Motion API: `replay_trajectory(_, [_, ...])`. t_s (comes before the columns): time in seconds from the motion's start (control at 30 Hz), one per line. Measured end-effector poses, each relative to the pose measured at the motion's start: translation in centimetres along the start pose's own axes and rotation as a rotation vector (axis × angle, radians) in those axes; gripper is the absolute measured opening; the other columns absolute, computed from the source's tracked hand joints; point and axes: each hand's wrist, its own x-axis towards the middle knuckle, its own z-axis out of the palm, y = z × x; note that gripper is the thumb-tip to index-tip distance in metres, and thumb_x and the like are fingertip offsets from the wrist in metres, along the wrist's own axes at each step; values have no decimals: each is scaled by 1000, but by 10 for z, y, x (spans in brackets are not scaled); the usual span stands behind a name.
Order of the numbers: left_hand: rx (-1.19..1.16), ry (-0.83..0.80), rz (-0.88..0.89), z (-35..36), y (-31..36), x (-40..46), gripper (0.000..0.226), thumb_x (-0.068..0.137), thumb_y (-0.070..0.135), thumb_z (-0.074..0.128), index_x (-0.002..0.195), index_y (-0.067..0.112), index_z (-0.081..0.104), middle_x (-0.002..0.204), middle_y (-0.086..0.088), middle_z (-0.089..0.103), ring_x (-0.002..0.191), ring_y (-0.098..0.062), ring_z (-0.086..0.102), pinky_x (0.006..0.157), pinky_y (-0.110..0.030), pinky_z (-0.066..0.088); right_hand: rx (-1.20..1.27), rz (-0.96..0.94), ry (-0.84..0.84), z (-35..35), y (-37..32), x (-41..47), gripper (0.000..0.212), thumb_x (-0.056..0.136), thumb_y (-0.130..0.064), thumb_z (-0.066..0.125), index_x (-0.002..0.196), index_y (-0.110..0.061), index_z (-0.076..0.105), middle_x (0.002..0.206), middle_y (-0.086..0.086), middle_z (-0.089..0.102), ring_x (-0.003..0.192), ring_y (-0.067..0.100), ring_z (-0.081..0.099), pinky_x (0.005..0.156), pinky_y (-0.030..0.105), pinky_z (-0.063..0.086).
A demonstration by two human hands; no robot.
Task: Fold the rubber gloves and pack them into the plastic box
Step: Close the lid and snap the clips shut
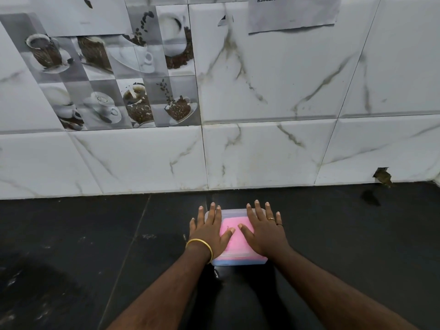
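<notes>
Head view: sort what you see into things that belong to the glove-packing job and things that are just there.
Job:
- plastic box, lid on
- pink rubber gloves inside it
- left hand and right hand, flat on the lid

Just there:
- black counter
- coffee-print tiles
- paper with QR code

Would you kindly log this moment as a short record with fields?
surface: dark counter against a tiled wall
plastic box: clear, on the counter, lid on
contents: pink over blue seen through the box; glove shape cannot be told
left hand: flat on the lid, fingers spread
right hand: flat on the lid, fingers spread
task stage: gloves apparently packed, lid being pressed
</notes>
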Motion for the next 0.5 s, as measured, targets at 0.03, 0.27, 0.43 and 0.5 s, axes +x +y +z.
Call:
replay_trajectory(0.03, [-3, -3, -1, 0, 0, 0, 83, 87, 71, 12, 153, 24, -6, 163, 2, -12, 148, -32, -14, 117, -57, 6, -1, 2, -4, 1, 0, 0, 74, 95, -66, 19, 157, -29, 5, 166, 2, 0, 152, 30, -7, 120, 53, -3])
replay_trajectory(0.27, [-19, -19, -11, 0, 1, 1, 83, 87, 72, 13, 153, 25, -6, 163, 3, -11, 149, -33, -9, 117, -57, 9, -5, 13, -11, 4, 1, 2, 74, 94, -67, 17, 157, -29, 5, 166, 1, 1, 152, 30, -5, 120, 55, -1])
replay_trajectory(0.43, [-17, -40, -15, 1, 1, 1, 84, 86, 73, 12, 153, 26, -7, 162, 4, -12, 149, -33, -6, 117, -58, 10, -6, 13, -16, 6, 2, 2, 75, 93, -68, 16, 157, -29, 5, 166, 0, 0, 152, 30, -5, 119, 58, -1])
replay_trajectory(0.5, [-7, -54, -17, 0, 1, 1, 84, 86, 73, 12, 152, 26, -8, 162, 3, -13, 149, -34, -6, 117, -58, 11, -11, 11, -22, 5, 2, 2, 75, 94, -67, 16, 157, -29, 5, 166, 1, 0, 152, 30, -5, 118, 58, -2])
